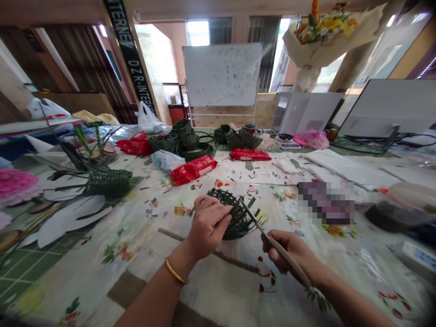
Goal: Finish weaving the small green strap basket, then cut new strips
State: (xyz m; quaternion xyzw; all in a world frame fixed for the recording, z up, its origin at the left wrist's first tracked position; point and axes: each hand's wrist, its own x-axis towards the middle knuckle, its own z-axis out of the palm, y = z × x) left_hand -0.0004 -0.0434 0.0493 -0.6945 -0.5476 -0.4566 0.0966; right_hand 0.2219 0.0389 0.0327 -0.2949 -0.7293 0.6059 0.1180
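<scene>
In the middle of the table sits a small dark green woven basket (238, 225), with loose strip ends sticking out around its rim. My left hand (209, 222) is closed on the basket's near left edge, thumb and forefinger pinching a strip; a gold bangle (175, 271) circles that wrist. My right hand (284, 252) is wrapped around a long slim tool (289, 261) with a pale handle and a narrow dark tip. Its tip reaches in among the strips at the rim, close to my left fingertips. I cannot make out the tool's exact kind.
Red packets (193, 169) and several woven green pieces (166, 141) lie behind the basket. Another woven piece (109, 179) and white petal-shaped pieces (75, 220) are at left. A blurred-out dark object (327, 202), a plastic container (402, 206) and a monitor (391, 113) stand right.
</scene>
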